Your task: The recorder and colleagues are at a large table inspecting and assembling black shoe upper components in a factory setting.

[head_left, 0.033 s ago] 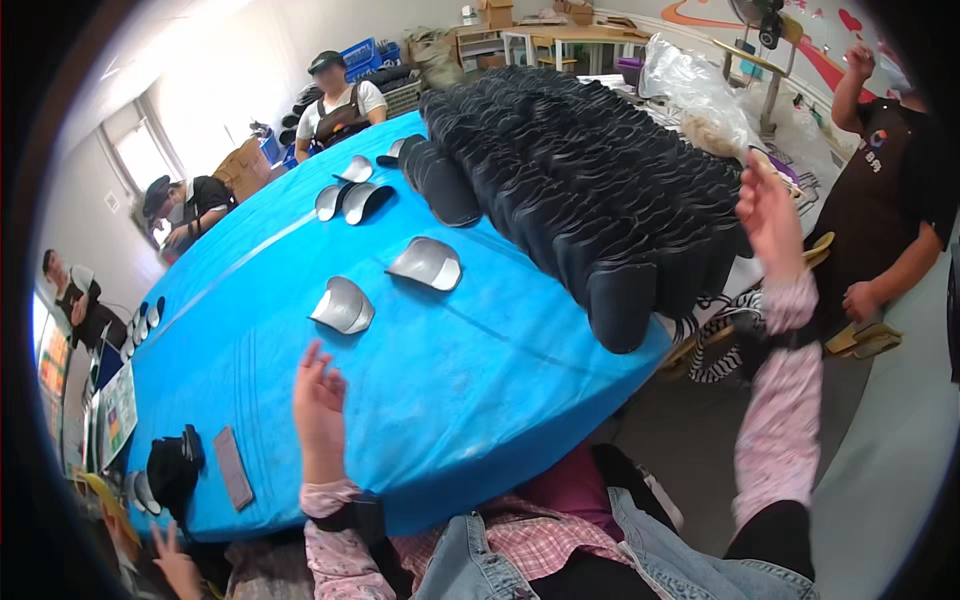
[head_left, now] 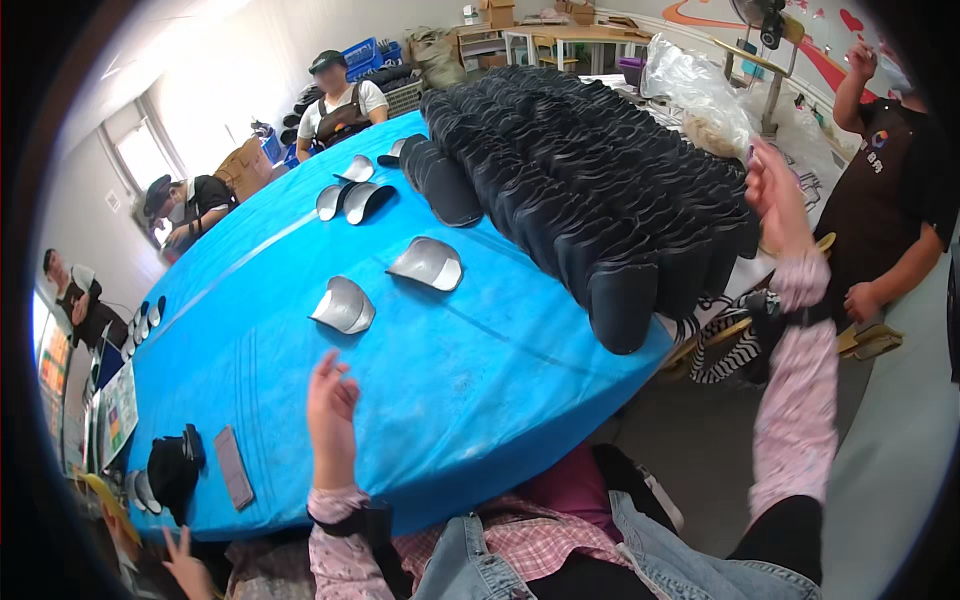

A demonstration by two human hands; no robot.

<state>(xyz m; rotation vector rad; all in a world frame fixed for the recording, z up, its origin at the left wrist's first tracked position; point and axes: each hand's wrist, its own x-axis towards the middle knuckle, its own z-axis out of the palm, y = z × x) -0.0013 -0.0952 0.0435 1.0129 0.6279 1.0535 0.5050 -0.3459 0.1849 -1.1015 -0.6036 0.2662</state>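
Observation:
My left hand (head_left: 333, 410) is raised over the near part of the blue-covered table (head_left: 440, 390), fingers loosely bent and apart, holding nothing. Just beyond its fingertips lie two curved grey pieces shaped like cap brims, a nearer one (head_left: 344, 305) and a farther one (head_left: 426, 264). My right hand (head_left: 780, 205) is up at the right, beside a large bank of black, round-ended curved pieces (head_left: 590, 190) packed in tight rows. Its fingers are partly bent with nothing visible in them. Neither hand appears to touch anything.
More curved pieces (head_left: 366, 202) lie farther back. A black cap (head_left: 174, 470) and a flat grey phone-like slab (head_left: 233, 468) rest at the left. Another person's hand (head_left: 186, 567) shows two raised fingers at lower left. One person (head_left: 885, 200) stands close on the right; others sit around.
My left hand has shifted slightly right. My right hand has moved a little right and up. The other person's hand at lower left has shifted slightly right and down.

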